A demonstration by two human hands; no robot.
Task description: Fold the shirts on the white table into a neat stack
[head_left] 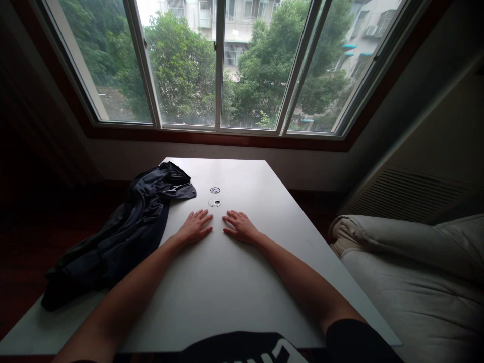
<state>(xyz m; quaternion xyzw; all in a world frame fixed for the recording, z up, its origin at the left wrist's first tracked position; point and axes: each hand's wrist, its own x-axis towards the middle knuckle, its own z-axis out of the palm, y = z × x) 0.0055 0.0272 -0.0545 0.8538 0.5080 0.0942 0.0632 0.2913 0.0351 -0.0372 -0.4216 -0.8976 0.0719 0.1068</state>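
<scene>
Both my hands rest palm down on a white table (227, 297). My left hand (194, 227) lies flat with its fingers spread and holds nothing. Opposite it, my right hand (240, 226) is also flat, fingers apart, with nothing in it. A narrow gap separates the fingertips of the two hands. Just beyond them is a round grommet cover (213, 203) with a dark opening, and behind that a second round piece (215, 190) whose kind I cannot make out. Left of my left hand, a dark crumpled garment (124, 222) lies along the table's edge and partly hangs over it.
A sliding window (218, 65) with a brown frame is behind the table's far edge. On the right stands a pale sofa (412, 262), close to the table's right edge. A large light-coloured unit with a slatted vent (401, 194) stands behind the sofa.
</scene>
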